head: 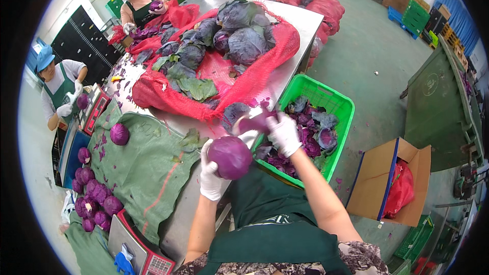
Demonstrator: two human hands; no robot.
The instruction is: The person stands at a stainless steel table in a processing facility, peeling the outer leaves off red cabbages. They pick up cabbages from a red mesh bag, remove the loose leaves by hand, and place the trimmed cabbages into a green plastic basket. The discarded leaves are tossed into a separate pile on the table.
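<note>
My gloved left hand (211, 177) holds a smooth red cabbage head (230, 157) at the table's near edge. To its right, my gloved right hand (283, 134) grips blurred purple cabbage leaves (260, 122) above the rim of a green plastic crate (345, 122). Loose red cabbage leaves (307, 141) lie in that crate. Beyond my hands, an opened red mesh sack (252, 88) holds several untrimmed cabbages (248, 46) with dark outer leaves. A single dark cabbage (235, 116) rests just outside the sack's near edge.
Trimmed red cabbages (93, 198) sit on a green woven cloth (141, 175) at left, near a scale (130, 244). Two co-workers (63, 88) (141, 4) handle cabbages across the table. A cardboard box (374, 183) and a large green bin (439, 110) stand at right.
</note>
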